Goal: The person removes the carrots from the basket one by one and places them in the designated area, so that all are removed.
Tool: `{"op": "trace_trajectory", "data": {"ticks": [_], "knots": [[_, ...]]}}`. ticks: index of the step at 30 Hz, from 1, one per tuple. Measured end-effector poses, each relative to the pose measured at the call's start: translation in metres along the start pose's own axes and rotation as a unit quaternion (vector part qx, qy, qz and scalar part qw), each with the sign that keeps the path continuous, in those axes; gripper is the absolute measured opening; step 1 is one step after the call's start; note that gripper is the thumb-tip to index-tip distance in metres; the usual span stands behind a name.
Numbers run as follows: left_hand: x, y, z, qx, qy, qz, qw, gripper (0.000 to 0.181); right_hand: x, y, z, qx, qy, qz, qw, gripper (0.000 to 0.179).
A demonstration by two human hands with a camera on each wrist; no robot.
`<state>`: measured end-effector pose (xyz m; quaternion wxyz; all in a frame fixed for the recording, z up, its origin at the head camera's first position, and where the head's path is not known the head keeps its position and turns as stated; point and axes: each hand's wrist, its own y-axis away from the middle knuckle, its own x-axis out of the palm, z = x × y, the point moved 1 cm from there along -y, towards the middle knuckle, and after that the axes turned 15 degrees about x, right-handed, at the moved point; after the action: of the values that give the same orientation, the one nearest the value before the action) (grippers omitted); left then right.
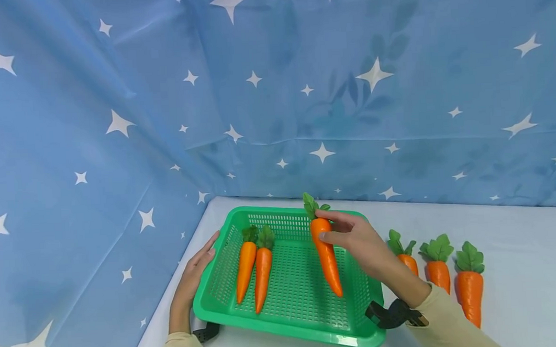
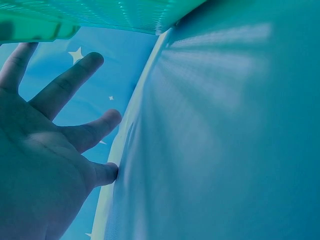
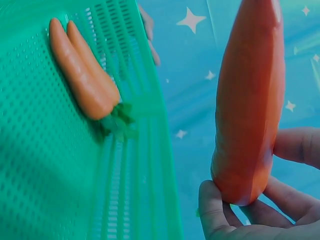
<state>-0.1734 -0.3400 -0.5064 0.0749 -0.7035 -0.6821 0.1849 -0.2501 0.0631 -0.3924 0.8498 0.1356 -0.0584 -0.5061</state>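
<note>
My right hand pinches an orange carrot with green leaves near its leafy top, over the right half of a green plastic basket. In the right wrist view the thumb and fingers are at the thick end of this carrot. Two more carrots lie side by side in the basket's left part, leaves to the back. My left hand rests along the left outer side of the basket. Its fingers are spread and fairly straight in the left wrist view, below the basket's rim.
To the right of the basket, three carrots lie in a row on the white table, the nearest partly behind my right forearm. A blue cloth with white stars hangs behind the table and to its left.
</note>
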Motion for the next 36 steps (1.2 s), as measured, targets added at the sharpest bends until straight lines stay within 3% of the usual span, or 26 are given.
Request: {"op": "trace_trajectory", "data": {"ticks": [17, 25, 31, 36], "knots": [[0.000, -0.001, -0.001, 0.000, -0.010, 0.004, 0.9999, 0.053, -0.087, 0.034, -0.014, -0.005, 0.058, -0.091, 0.9942, 0.060], [-0.001, -0.002, -0.002, 0.013, -0.023, 0.003, 0.9996, 0.053, -0.127, 0.053, -0.031, 0.032, 0.083, -0.122, 0.9886, 0.061], [0.001, -0.001, 0.000, 0.005, -0.013, 0.001, 0.9999, 0.053, -0.156, 0.066, -0.053, 0.080, 0.121, -0.153, 0.9776, 0.069], [0.002, -0.001, 0.000, 0.007, -0.009, -0.001, 0.9999, 0.053, -0.180, 0.076, -0.072, 0.098, 0.136, -0.191, 0.9672, 0.073]]}}
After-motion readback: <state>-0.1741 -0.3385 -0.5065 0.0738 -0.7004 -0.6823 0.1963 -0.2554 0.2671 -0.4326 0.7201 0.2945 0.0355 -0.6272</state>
